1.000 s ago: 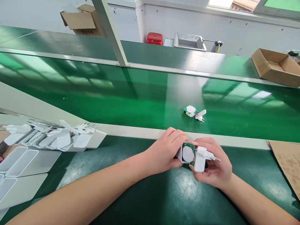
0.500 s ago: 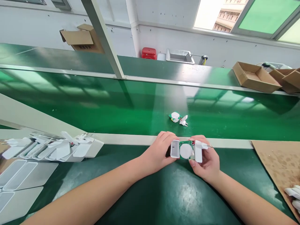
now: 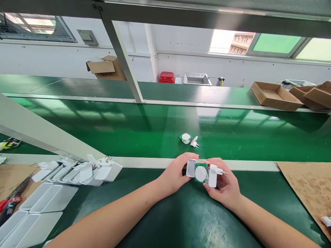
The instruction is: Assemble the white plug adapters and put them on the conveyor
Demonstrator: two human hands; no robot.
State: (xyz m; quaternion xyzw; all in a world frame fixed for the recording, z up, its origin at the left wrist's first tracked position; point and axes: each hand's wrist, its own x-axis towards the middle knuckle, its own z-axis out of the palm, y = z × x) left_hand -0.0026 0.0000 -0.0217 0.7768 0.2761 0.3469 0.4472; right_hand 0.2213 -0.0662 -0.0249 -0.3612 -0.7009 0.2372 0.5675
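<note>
From the head view, the left hand (image 3: pixel 174 175) closes around a hollow white casing (image 3: pixel 191 168), and the right hand (image 3: pixel 224 186) grips a white plug housing (image 3: pixel 212 175) with 2 metal pins (image 3: pixel 224 172). Between them, a green circuit board (image 3: pixel 201 173) with a round white disc sits outside the casing, so this unit stands in separate parts. On the green conveyor belt (image 3: pixel 155 124) just ahead, 1 more board (image 3: pixel 185 138) and plug (image 3: pixel 194 141) lie unassembled. White casings (image 3: pixel 85 174) are lined up at left.
</note>
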